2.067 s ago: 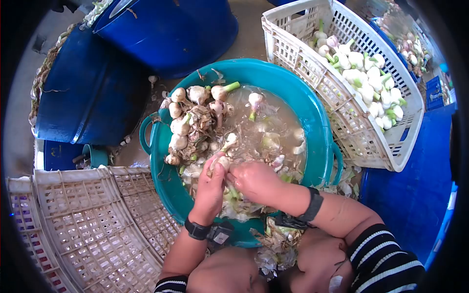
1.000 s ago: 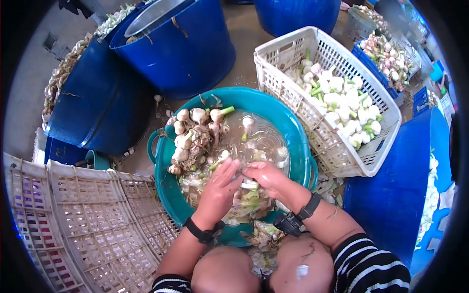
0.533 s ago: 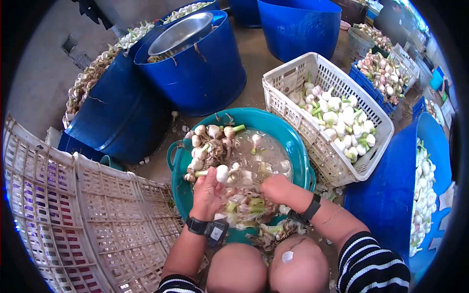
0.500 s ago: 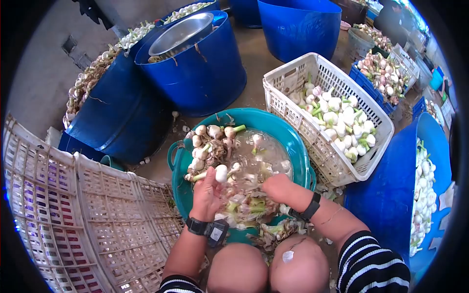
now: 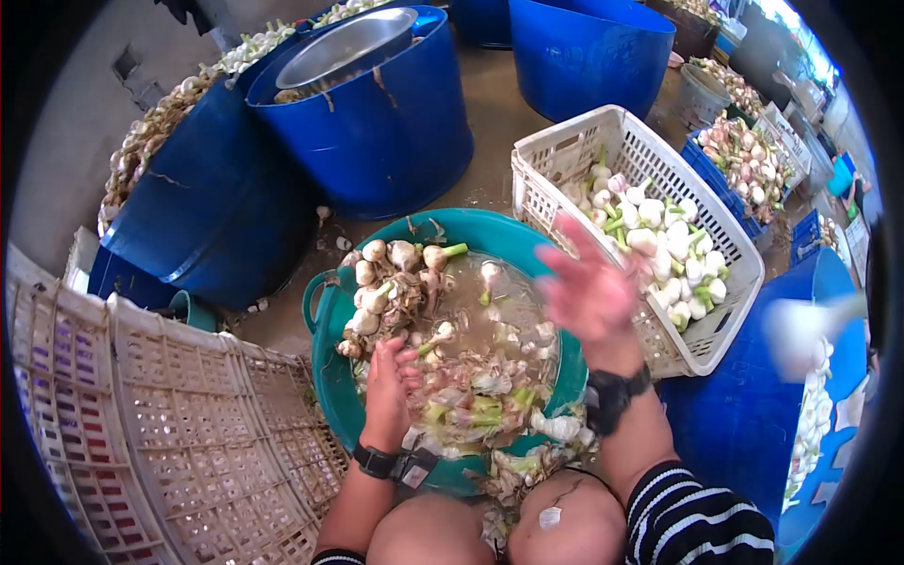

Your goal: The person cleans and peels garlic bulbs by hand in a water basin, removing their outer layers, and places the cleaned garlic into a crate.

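Observation:
Above the left part of the green tub (image 5: 325,377), my left hand (image 5: 388,381) is raised, its fingers loosely bent with nothing visible in them. My right hand (image 5: 595,287), smeared by motion, is up over the tub's right rim near the white crate, fingers spread and empty. A blurred white garlic bulb (image 5: 800,339) is in the air at the right, in front of the blue tub (image 5: 725,424). Inside the green tub are murky water (image 5: 513,282), unpeeled garlic bulbs (image 5: 403,254) heaped at the left, and loose peeled skins (image 5: 480,386) nearest me.
The white crate (image 5: 539,179) holds cleaned garlic bulbs (image 5: 659,245). At left stands a slatted plastic crate (image 5: 188,405). Large blue tubs (image 5: 377,141) stand behind, one carrying a metal basin (image 5: 348,42). More garlic (image 5: 812,424) fills the right tub.
The garlic bulb has left my left hand, and a blurred bulb now flies at the right. My right hand has risen out of the skins and spread; my left hand has lowered slightly.

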`<state>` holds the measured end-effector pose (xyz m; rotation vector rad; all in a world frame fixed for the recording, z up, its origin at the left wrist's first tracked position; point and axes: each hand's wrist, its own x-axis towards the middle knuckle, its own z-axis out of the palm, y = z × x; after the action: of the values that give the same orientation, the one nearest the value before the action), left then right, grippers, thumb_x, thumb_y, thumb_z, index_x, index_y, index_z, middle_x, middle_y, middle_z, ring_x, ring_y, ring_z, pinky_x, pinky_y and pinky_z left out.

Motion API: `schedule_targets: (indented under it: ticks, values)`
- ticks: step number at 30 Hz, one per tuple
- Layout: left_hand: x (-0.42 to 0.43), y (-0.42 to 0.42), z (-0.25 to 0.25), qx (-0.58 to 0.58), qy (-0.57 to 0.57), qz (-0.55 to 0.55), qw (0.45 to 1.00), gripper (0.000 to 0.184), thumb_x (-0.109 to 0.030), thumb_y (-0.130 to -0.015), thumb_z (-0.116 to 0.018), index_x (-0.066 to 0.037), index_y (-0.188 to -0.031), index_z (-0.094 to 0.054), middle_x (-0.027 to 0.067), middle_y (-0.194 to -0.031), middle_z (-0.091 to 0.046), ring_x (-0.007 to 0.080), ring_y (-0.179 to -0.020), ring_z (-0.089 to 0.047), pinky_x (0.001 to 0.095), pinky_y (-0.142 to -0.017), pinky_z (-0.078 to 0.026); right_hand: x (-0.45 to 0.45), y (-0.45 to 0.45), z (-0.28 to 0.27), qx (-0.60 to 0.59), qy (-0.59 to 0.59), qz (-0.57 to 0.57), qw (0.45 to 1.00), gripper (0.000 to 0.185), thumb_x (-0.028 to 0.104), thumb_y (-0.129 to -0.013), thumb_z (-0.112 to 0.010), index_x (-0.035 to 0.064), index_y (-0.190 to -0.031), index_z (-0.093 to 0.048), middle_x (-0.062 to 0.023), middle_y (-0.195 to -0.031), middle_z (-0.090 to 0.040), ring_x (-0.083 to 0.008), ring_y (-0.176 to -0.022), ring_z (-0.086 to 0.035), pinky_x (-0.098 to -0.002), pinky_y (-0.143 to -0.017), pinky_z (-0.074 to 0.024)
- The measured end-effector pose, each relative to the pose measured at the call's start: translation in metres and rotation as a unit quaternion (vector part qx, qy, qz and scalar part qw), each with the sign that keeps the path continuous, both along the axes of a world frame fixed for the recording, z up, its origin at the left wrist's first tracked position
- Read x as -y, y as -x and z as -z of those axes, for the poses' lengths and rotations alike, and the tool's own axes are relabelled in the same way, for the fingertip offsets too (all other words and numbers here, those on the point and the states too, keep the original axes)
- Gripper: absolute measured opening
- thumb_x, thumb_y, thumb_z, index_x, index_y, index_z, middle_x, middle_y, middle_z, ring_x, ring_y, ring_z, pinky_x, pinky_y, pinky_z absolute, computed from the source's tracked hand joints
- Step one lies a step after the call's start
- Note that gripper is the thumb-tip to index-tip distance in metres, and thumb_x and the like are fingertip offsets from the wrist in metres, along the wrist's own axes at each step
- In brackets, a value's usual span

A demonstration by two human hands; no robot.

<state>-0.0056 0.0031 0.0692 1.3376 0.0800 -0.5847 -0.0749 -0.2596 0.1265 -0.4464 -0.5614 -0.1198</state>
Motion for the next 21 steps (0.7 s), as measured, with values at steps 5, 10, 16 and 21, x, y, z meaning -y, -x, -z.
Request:
schedule_targets:
  ticks: [5, 10, 16, 21]
  values:
    - [0.010, -0.002, 0.015, -0.040, -0.026, 0.029, 0.998, 0.031, -0.031, -0.094, -0.041, -0.005, -0.110, -0.047, 0.0055, -0.093, -0.055, 0.0075, -0.069, -0.050, 0.0214, -0.059, -0.043, -0.002, -0.095, 0.184, -0.651, 0.332, 0.315, 0.606, 0.066, 0.029, -0.084, -0.059, -0.0045, -0.132, -0.028, -0.0207, -0.128, -0.043, -0.0281, -0.114, -0.046, -0.0342, -0.089, -0.0418]
    - [0.017, -0.005, 0.034, -0.060, -0.048, 0.050, 0.996, 0.026, -0.029, -0.092, -0.045, -0.008, -0.106, -0.050, 0.0022, -0.094, -0.053, 0.0085, -0.073, -0.050, 0.0231, -0.062, -0.044, -0.009, -0.122, 0.316, -0.633, 0.423, 0.250, 0.598, 0.061, 0.028, -0.086, -0.056, -0.0010, -0.132, -0.030, -0.0148, -0.115, -0.051, -0.0187, -0.092, -0.051, -0.0326, -0.072, -0.0447]
    - [0.023, -0.022, 0.032, -0.049, -0.082, -0.015, 0.995, 0.054, -0.047, -0.091, -0.040, -0.006, -0.127, -0.036, 0.0045, -0.101, -0.047, 0.0112, -0.079, -0.051, 0.0222, -0.061, -0.042, -0.085, -0.051, 0.146, -0.399, 0.586, 0.197, 0.678, 0.048, 0.044, -0.092, -0.037, 0.0001, -0.092, -0.057, -0.0162, -0.078, -0.062, -0.0275, -0.073, -0.060, -0.0376, -0.066, -0.0450]
    - [0.020, -0.023, 0.039, -0.028, -0.044, 0.015, 0.999, 0.033, -0.034, -0.089, -0.049, -0.005, -0.105, -0.054, -0.0010, -0.078, -0.054, 0.0072, -0.059, -0.047, 0.0208, -0.048, -0.034, -0.122, -0.022, 0.098, -0.172, 0.778, 0.199, 0.571, 0.029, 0.029, -0.085, -0.046, 0.0034, -0.076, -0.055, -0.0193, -0.072, -0.059, -0.0357, -0.071, -0.059, -0.0457, -0.063, -0.0460]
